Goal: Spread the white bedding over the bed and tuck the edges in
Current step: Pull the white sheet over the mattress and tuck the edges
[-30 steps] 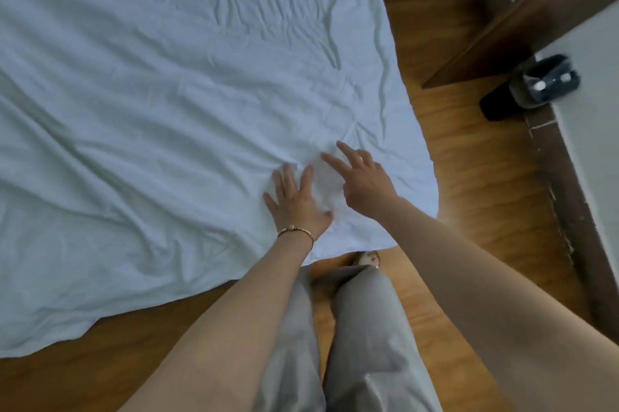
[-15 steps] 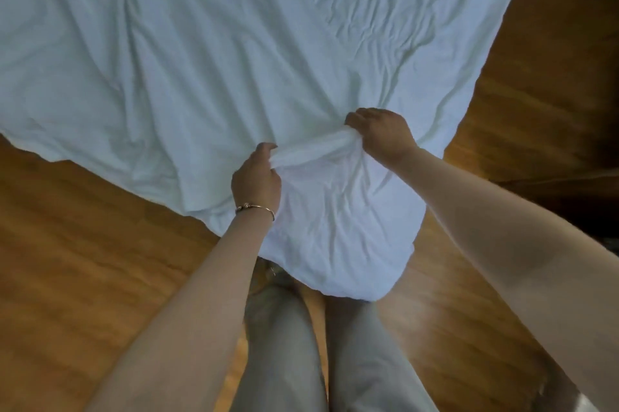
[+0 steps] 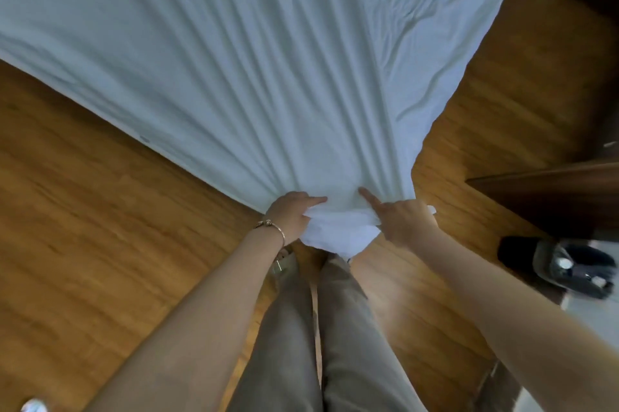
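The white bedding [image 3: 234, 53] fills the upper part of the view, its near corner bunched and pulled taut toward me, with long folds running away from my hands. My left hand [image 3: 291, 215] grips the bunched corner from the left, index finger pointing along the cloth. My right hand [image 3: 400, 222] grips the same bunch from the right, index finger also extended. A small flap of the corner hangs below between both hands. No bed frame or mattress shows beneath the sheet.
Wooden floor [image 3: 83, 227] lies on both sides of the sheet. My legs in grey trousers [image 3: 318, 338] stand just behind the corner. Dark wooden furniture [image 3: 552, 197] sits at the right, with a dark shoe-like object [image 3: 562, 265] on the floor beside it.
Both hands went from resting flat on the sheet to gripping a fold, then pulled the corner toward me. The sheet is now stretched taut with long straight folds.
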Demonstrator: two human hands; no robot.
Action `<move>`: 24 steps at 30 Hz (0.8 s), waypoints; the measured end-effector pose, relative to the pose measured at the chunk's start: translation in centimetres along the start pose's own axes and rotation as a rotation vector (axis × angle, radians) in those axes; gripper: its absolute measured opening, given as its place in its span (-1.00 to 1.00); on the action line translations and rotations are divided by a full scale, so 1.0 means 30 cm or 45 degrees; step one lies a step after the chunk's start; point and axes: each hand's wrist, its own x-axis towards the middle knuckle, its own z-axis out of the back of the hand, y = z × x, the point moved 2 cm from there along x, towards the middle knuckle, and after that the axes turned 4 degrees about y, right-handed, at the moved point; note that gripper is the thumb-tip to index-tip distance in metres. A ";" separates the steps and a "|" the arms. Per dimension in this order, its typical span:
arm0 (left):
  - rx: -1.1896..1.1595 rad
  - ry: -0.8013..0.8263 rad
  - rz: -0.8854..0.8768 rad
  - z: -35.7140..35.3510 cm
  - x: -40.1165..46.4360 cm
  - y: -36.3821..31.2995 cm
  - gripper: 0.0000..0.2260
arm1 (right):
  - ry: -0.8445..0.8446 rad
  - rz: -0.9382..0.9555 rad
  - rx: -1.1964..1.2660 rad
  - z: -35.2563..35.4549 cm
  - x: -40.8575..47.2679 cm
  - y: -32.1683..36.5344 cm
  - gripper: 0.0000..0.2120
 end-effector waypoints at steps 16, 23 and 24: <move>-0.239 0.096 0.351 -0.082 0.131 -0.377 -0.70 | 0.175 0.120 0.806 -0.076 -0.028 -0.250 -0.53; -0.021 -0.235 0.209 0.018 0.429 -0.633 -0.57 | 0.033 0.251 0.382 0.216 0.153 -0.571 -0.53; 0.022 -0.327 0.251 0.057 0.467 -0.637 -0.54 | 0.030 0.291 0.329 0.261 0.194 -0.588 -0.53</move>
